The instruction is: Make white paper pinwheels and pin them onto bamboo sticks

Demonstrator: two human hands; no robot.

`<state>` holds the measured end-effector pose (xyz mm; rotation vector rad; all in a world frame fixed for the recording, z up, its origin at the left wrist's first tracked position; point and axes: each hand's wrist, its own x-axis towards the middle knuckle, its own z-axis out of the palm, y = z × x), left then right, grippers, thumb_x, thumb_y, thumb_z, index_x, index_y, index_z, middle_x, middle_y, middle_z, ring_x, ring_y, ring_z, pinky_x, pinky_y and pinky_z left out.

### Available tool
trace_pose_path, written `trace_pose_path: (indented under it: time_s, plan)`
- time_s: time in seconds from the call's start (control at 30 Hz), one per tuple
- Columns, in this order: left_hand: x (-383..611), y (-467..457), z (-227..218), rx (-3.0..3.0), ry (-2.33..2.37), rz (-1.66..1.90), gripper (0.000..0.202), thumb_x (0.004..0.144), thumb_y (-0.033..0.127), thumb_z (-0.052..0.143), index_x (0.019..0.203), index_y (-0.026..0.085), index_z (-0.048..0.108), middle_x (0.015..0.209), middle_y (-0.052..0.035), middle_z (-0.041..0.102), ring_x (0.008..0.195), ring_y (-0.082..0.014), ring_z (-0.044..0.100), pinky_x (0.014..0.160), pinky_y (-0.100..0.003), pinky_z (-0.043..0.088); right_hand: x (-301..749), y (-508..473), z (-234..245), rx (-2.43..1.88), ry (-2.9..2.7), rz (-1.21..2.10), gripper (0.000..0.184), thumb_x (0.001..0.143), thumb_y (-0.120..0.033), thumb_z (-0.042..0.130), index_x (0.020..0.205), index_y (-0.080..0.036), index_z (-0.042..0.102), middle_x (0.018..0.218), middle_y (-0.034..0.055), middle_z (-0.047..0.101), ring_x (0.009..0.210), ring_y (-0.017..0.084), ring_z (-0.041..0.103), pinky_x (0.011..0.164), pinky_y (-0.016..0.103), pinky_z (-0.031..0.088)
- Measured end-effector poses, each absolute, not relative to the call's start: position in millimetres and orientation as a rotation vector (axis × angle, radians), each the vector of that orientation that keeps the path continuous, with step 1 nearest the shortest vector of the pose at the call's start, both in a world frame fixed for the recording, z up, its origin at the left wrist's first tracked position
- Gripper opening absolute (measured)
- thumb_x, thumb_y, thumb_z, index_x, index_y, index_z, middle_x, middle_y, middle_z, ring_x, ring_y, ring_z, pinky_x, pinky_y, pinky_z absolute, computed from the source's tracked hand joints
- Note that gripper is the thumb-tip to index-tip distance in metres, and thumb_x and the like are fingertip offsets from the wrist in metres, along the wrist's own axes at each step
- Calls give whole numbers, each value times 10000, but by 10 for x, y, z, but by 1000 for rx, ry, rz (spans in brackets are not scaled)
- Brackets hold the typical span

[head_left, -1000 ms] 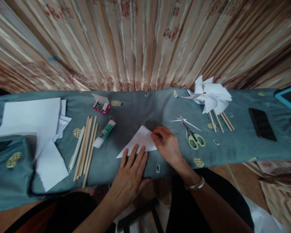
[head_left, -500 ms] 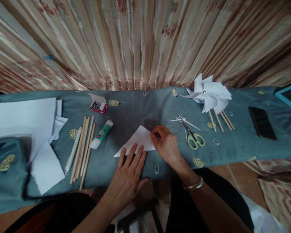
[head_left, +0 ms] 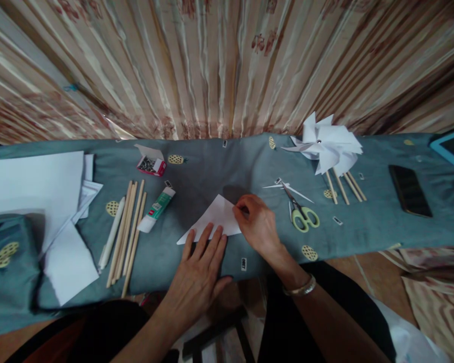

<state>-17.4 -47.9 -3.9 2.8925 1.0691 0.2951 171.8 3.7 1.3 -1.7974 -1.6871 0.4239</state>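
Comparing this moment with one second earlier, we find the white paper piece [head_left: 221, 212] essentially unmoved on the tablecloth [head_left: 204, 169], between our two hands, its pointed end toward the left. We keep the left hand [head_left: 199, 272] flat at the near edge — fingers extended, slightly spread and gripping nothing, tips resting on the paper. We keep the right hand [head_left: 259, 224] at the paper's right edge, thumb and forefinger curled in; whether they pinch the paper, we cannot tell. Both hands show almost no change of pose. The view itself differs: the glue stick [head_left: 158, 209], wooden sticks [head_left: 120, 229] and paper stack [head_left: 34, 176] appear slightly farther left — the scissors [head_left: 297, 206], tips at the thin paper strips [head_left: 301, 194], and the pinwheels [head_left: 331, 143] barely shift.
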Motion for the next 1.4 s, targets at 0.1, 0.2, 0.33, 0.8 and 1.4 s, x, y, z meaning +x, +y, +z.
trace_pose_path:
  time_s: [0.1, 0.2, 0.33, 0.8, 1.4]
  plan:
    - [-173, -471, -48, 2878, 1067, 297, 680, 924, 532, 461, 1404, 53, 418, 1489, -195, 434, 1401, -387, 330, 1102, -610, 276, 1719, 35, -1, -1805, -1721, 389, 132, 856, -155, 523, 755, -210, 586, 862, 76, 660, 864, 224, 615, 809, 356, 499]
    - [-172, -471, -60, 2859, 1062, 307, 674, 925, 526, 464, 1410, 60, 415, 1484, -193, 441, 1401, -384, 331, 1104, -608, 279, 1713, -4, -5, -1809, -1802, 287, 127, 895, -178, 501, 835, -198, 611, 963, 101, 672, 937, 251, 605, 864, 399, 490]
    - [-164, -484, -62, 2824, 1094, 291, 649, 933, 521, 448, 1419, 92, 422, 1481, -180, 451, 1414, -366, 318, 1126, -598, 258, 1670, -153, 5, -1785, -1918, 124, 296, 911, -296, 537, 1179, -176, 574, 1334, 171, 552, 1197, 339, 520, 994, 515, 412]
    - [-277, -527, -70, 2885, 1082, 214, 674, 903, 478, 539, 1439, 97, 395, 1507, -185, 410, 1419, -384, 309, 1120, -603, 287, 1932, -454, -203, -1847, -1845, 102, 511, 951, -377, 467, 1411, -165, 399, 1494, 211, 383, 1420, 336, 309, 1100, 583, 270]
    - [-689, -782, -145, 2974, 1199, 279, 690, 942, 420, 459, 1485, 38, 270, 1532, -262, 322, 1442, -358, 274, 1123, -531, 317, 2337, -494, -288, -1794, -1749, 219, 448, 942, -205, 339, 1355, -130, 497, 1484, 188, 420, 1392, 308, 385, 1123, 533, 367]
